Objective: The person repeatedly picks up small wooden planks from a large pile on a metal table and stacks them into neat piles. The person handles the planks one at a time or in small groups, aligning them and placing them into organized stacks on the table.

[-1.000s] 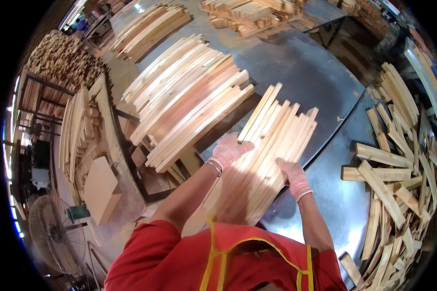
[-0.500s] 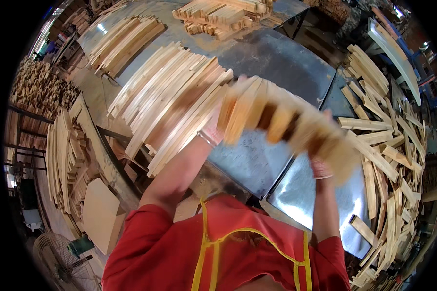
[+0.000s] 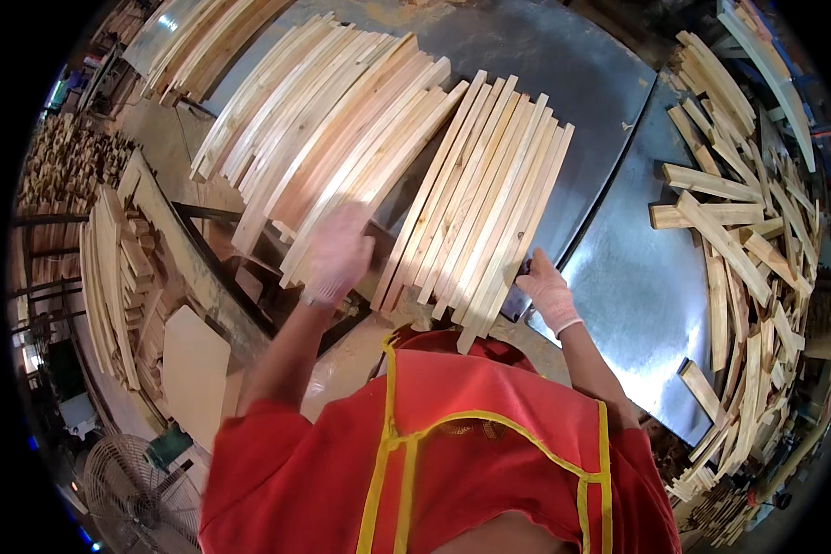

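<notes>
A row of pale wooden strips (image 3: 485, 189) lies side by side on the metal table, their near ends uneven and jutting over its front edge. My right hand (image 3: 547, 294), in a light glove, is at the near right side of this row, fingers apart and nothing held. Between this row and a larger group of wooden strips (image 3: 319, 129) on the left is my left hand (image 3: 340, 254), also gloved. It is smeared by motion, so its grip does not show; no strip is seen lifted in it.
A loose heap of wooden pieces (image 3: 739, 249) covers the table's right side. Bare metal tabletop (image 3: 619, 305) shows between it and the row. On the left are a stack of boards (image 3: 111, 286), a pale panel (image 3: 194, 369) and a fan (image 3: 134, 485).
The wooden strips, held up and blurred between both hands before, now lie flat on the table beside the left group. Both hands have come off them and drawn nearer to me.
</notes>
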`<move>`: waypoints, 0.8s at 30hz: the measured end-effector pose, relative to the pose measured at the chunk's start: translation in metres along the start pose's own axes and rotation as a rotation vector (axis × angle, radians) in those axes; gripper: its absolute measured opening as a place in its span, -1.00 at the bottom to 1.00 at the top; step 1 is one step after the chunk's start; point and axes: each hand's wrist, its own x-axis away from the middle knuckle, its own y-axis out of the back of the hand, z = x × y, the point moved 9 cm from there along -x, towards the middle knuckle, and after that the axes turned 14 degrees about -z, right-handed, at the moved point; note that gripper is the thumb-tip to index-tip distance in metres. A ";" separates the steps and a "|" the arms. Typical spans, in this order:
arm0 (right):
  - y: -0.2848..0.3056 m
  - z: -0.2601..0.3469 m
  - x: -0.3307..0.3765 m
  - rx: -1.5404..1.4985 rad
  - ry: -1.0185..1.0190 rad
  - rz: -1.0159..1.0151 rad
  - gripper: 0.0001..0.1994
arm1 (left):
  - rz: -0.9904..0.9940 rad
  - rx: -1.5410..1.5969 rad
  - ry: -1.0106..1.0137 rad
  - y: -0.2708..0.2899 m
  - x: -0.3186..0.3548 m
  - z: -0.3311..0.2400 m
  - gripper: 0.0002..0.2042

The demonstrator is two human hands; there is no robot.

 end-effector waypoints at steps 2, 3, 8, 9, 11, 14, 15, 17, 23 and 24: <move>-0.014 -0.030 -0.004 -0.114 -0.066 -0.021 -0.32 | -0.336 -0.103 0.370 0.032 0.054 0.065 -0.49; -0.019 -0.025 0.007 -0.114 0.004 -0.107 -0.28 | -0.373 -0.016 0.645 0.043 0.075 0.097 -0.47; -0.039 -0.002 0.025 -0.580 -0.220 -0.083 -0.07 | -0.685 1.382 1.803 -0.056 0.176 0.163 -0.54; -0.036 0.014 0.025 -0.577 -0.233 0.045 -0.02 | -0.667 1.394 1.776 -0.068 0.177 0.156 -0.50; -0.025 0.020 0.026 -0.638 -0.254 -0.012 -0.08 | -0.498 1.399 1.586 -0.084 0.174 0.121 -0.49; -0.009 0.009 0.022 -0.759 -0.231 -0.085 -0.35 | -0.034 1.189 1.703 -0.100 0.205 0.048 -0.61; 0.008 0.024 0.024 -0.728 -0.221 -0.062 -0.41 | 0.280 1.181 1.595 -0.097 0.208 0.031 -0.61; 0.033 0.033 0.019 -0.712 -0.181 0.012 -0.51 | 0.579 0.718 1.226 -0.074 0.184 0.034 -0.58; 0.028 -0.038 0.003 -0.172 -0.017 0.036 -0.19 | 0.198 0.357 0.804 -0.029 0.010 0.022 -0.43; 0.023 -0.044 -0.001 -0.052 -0.007 0.053 -0.13 | 0.281 0.277 0.797 -0.036 -0.008 0.000 -0.41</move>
